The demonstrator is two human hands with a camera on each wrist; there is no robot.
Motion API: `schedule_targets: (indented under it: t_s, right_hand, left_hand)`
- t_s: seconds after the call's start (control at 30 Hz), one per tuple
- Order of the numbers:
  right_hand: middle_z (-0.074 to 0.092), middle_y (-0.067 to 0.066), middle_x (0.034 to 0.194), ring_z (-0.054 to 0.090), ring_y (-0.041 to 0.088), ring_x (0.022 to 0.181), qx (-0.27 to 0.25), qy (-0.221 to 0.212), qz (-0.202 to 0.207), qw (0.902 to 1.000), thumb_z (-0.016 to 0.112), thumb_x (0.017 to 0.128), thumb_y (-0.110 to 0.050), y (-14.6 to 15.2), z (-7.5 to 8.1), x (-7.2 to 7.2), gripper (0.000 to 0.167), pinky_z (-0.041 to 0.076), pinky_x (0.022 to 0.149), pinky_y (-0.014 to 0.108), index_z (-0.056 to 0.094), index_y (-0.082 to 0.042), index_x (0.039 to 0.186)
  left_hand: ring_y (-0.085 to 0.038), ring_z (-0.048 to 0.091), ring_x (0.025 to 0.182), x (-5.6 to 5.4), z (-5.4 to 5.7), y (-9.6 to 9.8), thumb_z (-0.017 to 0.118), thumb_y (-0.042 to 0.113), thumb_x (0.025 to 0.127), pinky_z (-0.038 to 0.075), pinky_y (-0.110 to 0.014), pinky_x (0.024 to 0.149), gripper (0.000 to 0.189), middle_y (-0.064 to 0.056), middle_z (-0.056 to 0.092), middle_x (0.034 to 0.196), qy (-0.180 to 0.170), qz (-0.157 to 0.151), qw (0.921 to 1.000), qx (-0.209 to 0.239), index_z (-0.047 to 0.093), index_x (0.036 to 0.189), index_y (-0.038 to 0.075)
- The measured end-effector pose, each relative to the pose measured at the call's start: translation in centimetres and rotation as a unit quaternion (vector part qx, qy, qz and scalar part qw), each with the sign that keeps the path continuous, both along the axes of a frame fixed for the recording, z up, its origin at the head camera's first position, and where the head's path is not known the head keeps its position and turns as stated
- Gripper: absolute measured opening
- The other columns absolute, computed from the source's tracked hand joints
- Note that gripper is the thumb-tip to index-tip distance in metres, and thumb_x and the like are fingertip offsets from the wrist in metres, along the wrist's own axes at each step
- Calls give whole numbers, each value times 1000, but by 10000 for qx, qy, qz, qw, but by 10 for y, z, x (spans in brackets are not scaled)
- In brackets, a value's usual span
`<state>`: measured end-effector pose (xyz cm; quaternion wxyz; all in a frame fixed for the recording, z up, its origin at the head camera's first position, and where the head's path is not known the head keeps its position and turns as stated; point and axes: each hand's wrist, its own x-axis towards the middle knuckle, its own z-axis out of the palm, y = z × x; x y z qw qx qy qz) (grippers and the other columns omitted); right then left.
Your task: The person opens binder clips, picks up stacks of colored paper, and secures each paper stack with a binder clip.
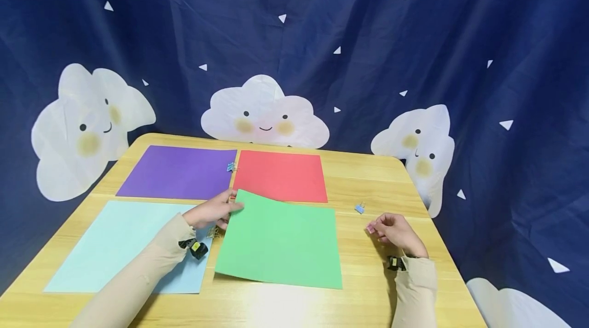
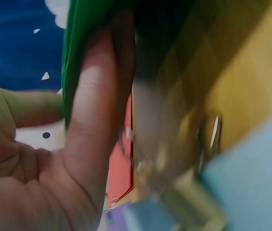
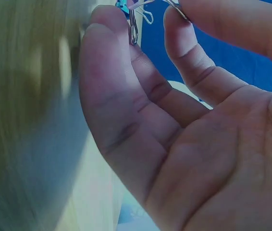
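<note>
A green paper sheet [image 1: 282, 243] lies at the front middle of the table, its left side raised. My left hand [image 1: 212, 210] pinches it near the upper left corner, thumb on top and fingers underneath. In the left wrist view the green paper [image 2: 71, 62] stands between thumb and fingers. Right of the sheet, low over the table, my right hand [image 1: 395, 231] pinches a small pink binder clip [image 1: 370, 229]. Its wire handles [image 3: 134, 29] show between the fingertips in the right wrist view. A blue binder clip [image 1: 359, 208] rests on the table just beyond that hand.
Purple [image 1: 179, 172] and red [image 1: 282, 174] sheets lie at the back, a light blue sheet [image 1: 115, 236] at the front left under my left forearm. Another blue clip [image 1: 231, 167] sits at the purple sheet's right edge, a gold clip [image 1: 213, 232] at the light blue one's.
</note>
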<state>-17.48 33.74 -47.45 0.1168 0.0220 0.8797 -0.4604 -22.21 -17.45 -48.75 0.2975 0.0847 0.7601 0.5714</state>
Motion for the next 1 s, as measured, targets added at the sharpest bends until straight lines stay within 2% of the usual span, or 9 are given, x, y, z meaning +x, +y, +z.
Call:
schedule_targets:
  t_s: [0.07, 0.17, 0.23, 0.27, 0.33, 0.5, 0.57, 0.7, 1.0]
  right_hand:
    - [74, 16, 99, 70, 20, 82, -93, 8, -19, 10000, 56, 106, -11, -1, -1, -1, 21, 63, 68, 31, 65, 8, 103]
    - [75, 17, 99, 71, 20, 81, -204, 60, -10, 9998, 57, 105, -9, 0, -2, -2, 21, 63, 68, 31, 65, 9, 106]
    - [76, 18, 99, 72, 19, 82, -264, 90, -12, 9996, 59, 105, -9, 0, -3, -3, 21, 63, 69, 30, 66, 10, 108]
    - [76, 19, 100, 73, 19, 82, -287, 102, -17, 9995, 60, 104, -9, 0, -3, -3, 21, 63, 69, 30, 66, 10, 108]
    - [77, 20, 101, 73, 18, 83, -364, 109, -7, 9993, 61, 104, -10, 0, -2, -2, 22, 63, 69, 29, 66, 11, 108]
    - [75, 25, 106, 75, 18, 86, -638, 0, -25, 9980, 62, 103, -7, 1, -1, -1, 26, 64, 73, 28, 62, 15, 117]
    - [73, 29, 112, 76, 18, 88, -704, -44, -49, 9975, 62, 102, -5, 1, -1, -1, 34, 64, 75, 27, 58, 18, 127]
    - [69, 33, 121, 76, 17, 92, -868, -125, -142, 9960, 63, 100, -4, 4, -2, -2, 49, 64, 80, 25, 48, 21, 140]
    - [67, 32, 128, 77, 13, 101, -1386, 47, 177, 9902, 68, 99, -5, 10, -3, -5, 46, 63, 90, 27, 54, 22, 133]
  left_hand:
    - [-6, 49, 64, 1, -3, -1, 65, 25, 103, 57, -25, 60, 86, -26, 61, 114, -263, 107, 9991, 302, 6, 161, 3]
    - [-12, 70, 87, 5, -6, -2, 73, 13, 96, 65, -33, 75, 99, -30, 39, 158, -537, 119, 9953, 792, 2, 163, 1]
    - [-17, 73, 99, 7, -6, -1, 71, 5, 95, 65, -35, 83, 97, -24, 59, 138, -531, 18, 9939, 967, 2, 162, -5]
    - [-13, 71, 93, 8, -6, -1, 70, 2, 95, 64, -32, 83, 96, -16, 65, 122, -535, -2, 9934, 1011, 1, 162, -6]
    - [-7, 62, 86, 8, -6, 0, 67, 0, 96, 58, -25, 78, 91, 0, 56, 96, -474, -19, 9943, 951, 4, 161, -9]
    - [-7, 57, 85, 11, -3, 2, 63, 7, 101, 58, -24, 76, 74, -5, 53, 103, -351, 138, 9971, 658, 18, 159, -7]
    - [-6, 56, 76, 12, -2, 2, 60, 7, 103, 58, -23, 68, 71, -6, 57, 102, -377, 140, 9968, 691, 18, 159, -5]
    - [-6, 30, 55, 13, -4, 1, 54, 4, 105, 36, -19, 53, 71, 7, 34, 69, -494, 21, 9935, 1027, 11, 161, 0]
    - [-8, 24, 56, 14, -12, -4, 50, 10, 108, 30, -21, 53, 69, 8, 24, 65, -592, 159, 9884, 1392, 8, 161, -1]
